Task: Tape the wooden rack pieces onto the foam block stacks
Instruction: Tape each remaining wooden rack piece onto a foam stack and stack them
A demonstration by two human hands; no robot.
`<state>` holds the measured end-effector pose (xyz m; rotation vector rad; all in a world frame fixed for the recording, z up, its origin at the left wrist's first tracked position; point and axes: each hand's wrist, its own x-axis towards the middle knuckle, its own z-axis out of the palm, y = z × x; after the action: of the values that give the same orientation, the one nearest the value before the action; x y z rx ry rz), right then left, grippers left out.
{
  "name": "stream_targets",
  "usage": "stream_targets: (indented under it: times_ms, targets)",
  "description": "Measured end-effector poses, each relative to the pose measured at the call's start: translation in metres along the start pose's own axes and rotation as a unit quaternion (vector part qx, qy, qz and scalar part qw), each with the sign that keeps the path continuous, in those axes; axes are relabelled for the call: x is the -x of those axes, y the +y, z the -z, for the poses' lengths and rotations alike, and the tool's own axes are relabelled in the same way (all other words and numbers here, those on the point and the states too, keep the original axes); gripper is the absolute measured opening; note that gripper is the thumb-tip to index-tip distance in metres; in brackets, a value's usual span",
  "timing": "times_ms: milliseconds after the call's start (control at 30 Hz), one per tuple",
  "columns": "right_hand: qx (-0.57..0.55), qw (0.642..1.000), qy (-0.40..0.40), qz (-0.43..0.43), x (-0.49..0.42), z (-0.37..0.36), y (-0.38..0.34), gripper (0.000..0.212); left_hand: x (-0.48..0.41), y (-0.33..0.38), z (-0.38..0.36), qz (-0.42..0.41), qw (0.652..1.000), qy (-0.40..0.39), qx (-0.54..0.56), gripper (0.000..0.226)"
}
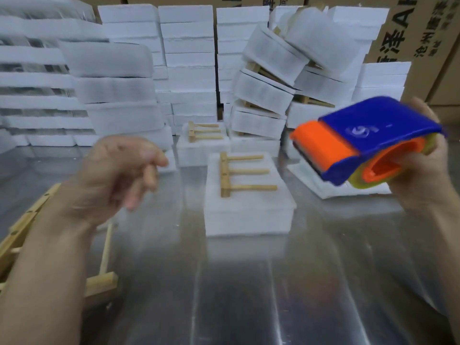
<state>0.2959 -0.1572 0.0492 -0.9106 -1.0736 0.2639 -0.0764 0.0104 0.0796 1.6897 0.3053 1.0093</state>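
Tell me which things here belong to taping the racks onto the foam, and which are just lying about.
Job: tape dispenser in the right hand; wooden rack piece on the near foam block stack; second rack piece on the foam stack behind; loose rack pieces at left.
Lying about: cardboard boxes; leaning foam piles at the back.

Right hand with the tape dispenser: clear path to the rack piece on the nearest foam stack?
Probably yes. The right hand holds the tape dispenser up, right of the nearest foam stack; nothing lies between it and the rack piece on top. The left hand is off to the left.
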Motion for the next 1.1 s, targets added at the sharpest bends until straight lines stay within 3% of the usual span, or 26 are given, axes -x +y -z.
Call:
stream_targets:
  times_ms: [200, 333, 467, 567, 867, 1100]
  targets:
    - [0.039, 0.998, 0.041, 0.002, 0.001, -0.007, 0.003, 0.068, -0.016, -0.021, 0.006, 0.074, 0.991, 0.064, -0.096, 0.039]
    - [0.057, 0.995, 0.076, 0.001, 0.000, -0.016, 0.009, 0.066, -0.023, -0.035, 0.006, 0.048, 0.978, 0.111, -0.170, 0.026]
    - [0.079, 0.992, 0.100, -0.020, -0.008, -0.023, 0.024, 0.069, -0.041, -0.046, 0.000, 0.036, 0.960, 0.211, -0.183, 0.022]
    - [0.072, 0.990, 0.121, -0.029, -0.017, -0.028, 0.033, 0.068, -0.052, -0.052, 0.003, 0.061, 0.958, 0.256, -0.114, 0.057]
    - [0.092, 0.980, 0.166, -0.064, -0.020, -0.023, 0.051, 0.070, -0.066, -0.092, 0.002, 0.102, 0.948, 0.292, -0.076, 0.021]
    - [0.126, 0.973, 0.163, -0.106, -0.010, -0.016, 0.069, 0.073, -0.056, -0.132, -0.006, 0.124, 0.926, 0.244, -0.261, 0.018]
